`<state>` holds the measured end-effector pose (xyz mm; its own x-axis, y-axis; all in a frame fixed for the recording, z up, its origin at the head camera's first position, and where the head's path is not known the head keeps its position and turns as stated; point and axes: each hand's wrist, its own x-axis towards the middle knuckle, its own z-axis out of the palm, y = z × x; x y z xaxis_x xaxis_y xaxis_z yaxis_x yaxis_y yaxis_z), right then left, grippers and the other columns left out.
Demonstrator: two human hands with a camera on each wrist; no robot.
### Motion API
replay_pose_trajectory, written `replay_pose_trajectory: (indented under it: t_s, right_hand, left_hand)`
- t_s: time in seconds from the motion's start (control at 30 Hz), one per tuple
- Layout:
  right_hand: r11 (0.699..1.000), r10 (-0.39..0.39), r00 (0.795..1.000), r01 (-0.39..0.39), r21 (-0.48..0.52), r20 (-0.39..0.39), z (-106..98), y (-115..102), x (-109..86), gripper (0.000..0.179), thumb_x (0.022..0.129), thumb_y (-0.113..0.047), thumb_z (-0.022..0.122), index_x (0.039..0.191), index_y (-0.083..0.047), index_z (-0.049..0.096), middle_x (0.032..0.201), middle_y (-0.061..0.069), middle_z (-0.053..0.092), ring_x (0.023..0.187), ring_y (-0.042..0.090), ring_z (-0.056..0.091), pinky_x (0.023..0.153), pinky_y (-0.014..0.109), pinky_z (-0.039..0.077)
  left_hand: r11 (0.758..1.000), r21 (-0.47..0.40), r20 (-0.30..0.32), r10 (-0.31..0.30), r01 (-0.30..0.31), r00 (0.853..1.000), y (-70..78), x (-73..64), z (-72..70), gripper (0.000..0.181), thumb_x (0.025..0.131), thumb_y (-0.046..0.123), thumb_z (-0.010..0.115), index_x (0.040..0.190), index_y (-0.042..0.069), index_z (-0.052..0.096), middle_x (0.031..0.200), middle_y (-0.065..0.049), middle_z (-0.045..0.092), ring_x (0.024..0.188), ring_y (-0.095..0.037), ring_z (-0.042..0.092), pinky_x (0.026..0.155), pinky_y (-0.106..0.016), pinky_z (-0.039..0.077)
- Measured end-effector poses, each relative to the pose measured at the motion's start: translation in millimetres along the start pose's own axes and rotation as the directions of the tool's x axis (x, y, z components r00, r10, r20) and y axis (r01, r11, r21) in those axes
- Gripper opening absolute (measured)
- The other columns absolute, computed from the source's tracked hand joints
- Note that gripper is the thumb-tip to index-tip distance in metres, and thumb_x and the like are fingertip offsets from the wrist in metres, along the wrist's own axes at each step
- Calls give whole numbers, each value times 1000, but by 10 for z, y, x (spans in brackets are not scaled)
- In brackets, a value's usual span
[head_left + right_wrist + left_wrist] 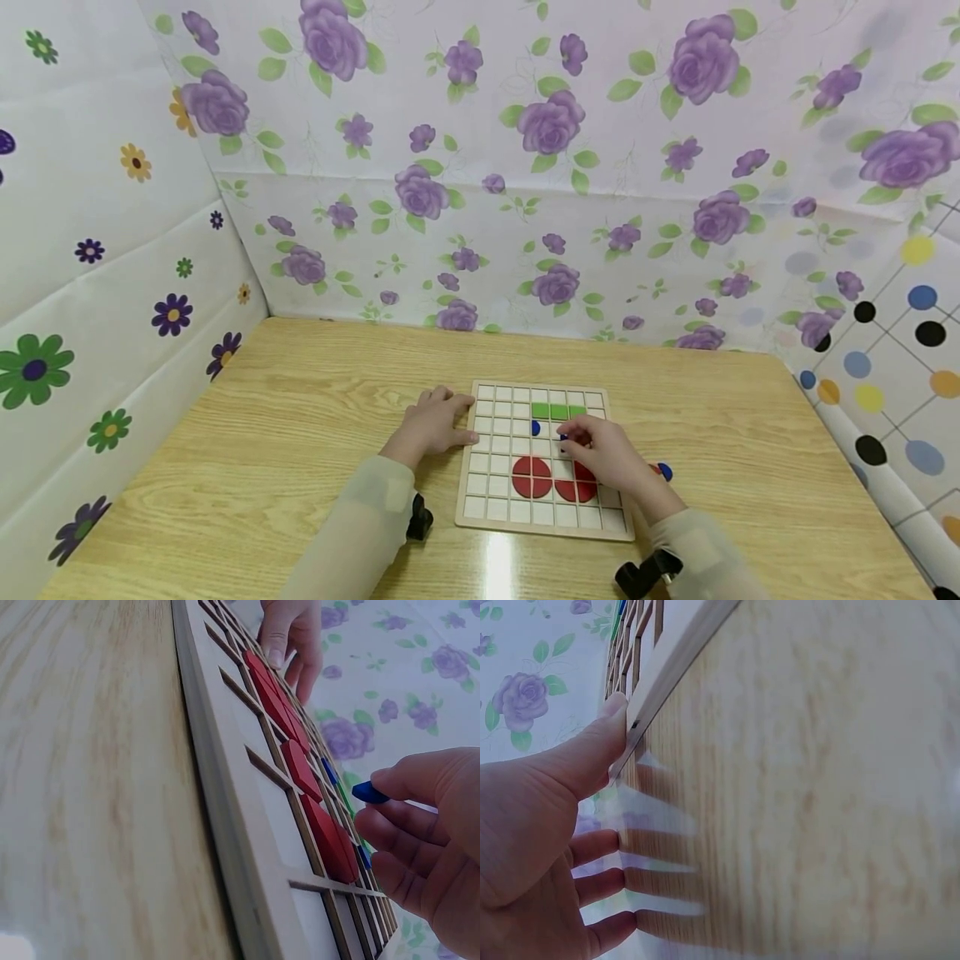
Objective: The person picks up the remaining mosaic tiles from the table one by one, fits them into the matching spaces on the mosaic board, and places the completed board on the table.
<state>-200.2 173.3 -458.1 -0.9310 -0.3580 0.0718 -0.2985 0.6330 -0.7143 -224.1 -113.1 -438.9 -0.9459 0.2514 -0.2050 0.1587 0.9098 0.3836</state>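
Observation:
A wooden grid board (546, 531) with white cells lies on the table. My left hand (433, 423) rests at its left edge; in the left wrist view the thumb (604, 727) touches the frame and the other fingers are spread. Over the board's right part, my right hand (603, 452) pinches a small blue piece (369, 793) between thumb and fingers, slightly above the grid. Red pieces (532, 477) form a full circle in the lower cells, with more red pieces (576, 492) beside it, partly hidden by the right hand. A green strip (558, 411) and a blue half-round piece (536, 427) sit higher up.
Right of the board, partly behind the right wrist, a loose blue piece (665, 472) lies by a bit of red. The wooden table (315, 400) extends around the board. Flowered cloth (480, 208) hangs behind it, and patterned cloths stand at both sides.

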Motion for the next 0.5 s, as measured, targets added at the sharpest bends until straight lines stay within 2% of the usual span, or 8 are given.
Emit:
replay_pose_trajectory:
  t_s: [0.17,0.5]
  right_hand:
    - [1000,29,1000,-29,5,-6,18,-49,21,16,89,-12,66,104,-8,67,83,-3,61,71,10,52,58,21,46]
    - [1000,13,1000,-14,13,14,51,-92,71,12,89,-11,65,100,-10,69,83,-3,63,72,13,53,58,22,46]
  left_hand:
    - [1000,6,0,-2,2,1000,10,-7,-4,66,85,46,66,143,25,43,144,-12,38,132,-35,33,103,-58,34]
    - [999,36,7,-13,12,1000,19,9,1,66,85,48,65,143,26,42,145,-12,38,131,-35,35,102,-58,36]
